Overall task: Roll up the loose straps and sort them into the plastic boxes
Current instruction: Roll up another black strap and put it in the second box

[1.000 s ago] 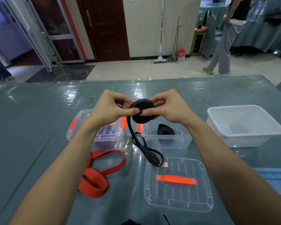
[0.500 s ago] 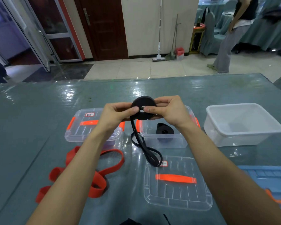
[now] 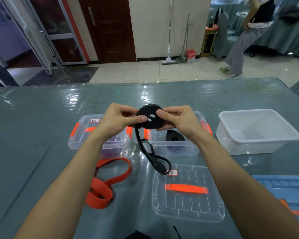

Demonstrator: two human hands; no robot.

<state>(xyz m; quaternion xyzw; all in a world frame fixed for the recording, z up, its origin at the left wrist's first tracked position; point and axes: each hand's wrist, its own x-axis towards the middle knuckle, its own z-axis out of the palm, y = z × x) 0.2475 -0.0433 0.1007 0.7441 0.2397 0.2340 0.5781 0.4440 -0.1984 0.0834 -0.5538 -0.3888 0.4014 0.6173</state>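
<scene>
Fingers of both hands, left point(image 3: 116, 120) and right point(image 3: 178, 120), pinch the black roll point(image 3: 149, 118) above the open box point(image 3: 173, 149); its loose tail point(image 3: 155, 156) trails onto the lid point(image 3: 188, 204)

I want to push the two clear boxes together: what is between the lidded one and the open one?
In the head view, the loose tail of the black strap hangs in that gap.
</scene>
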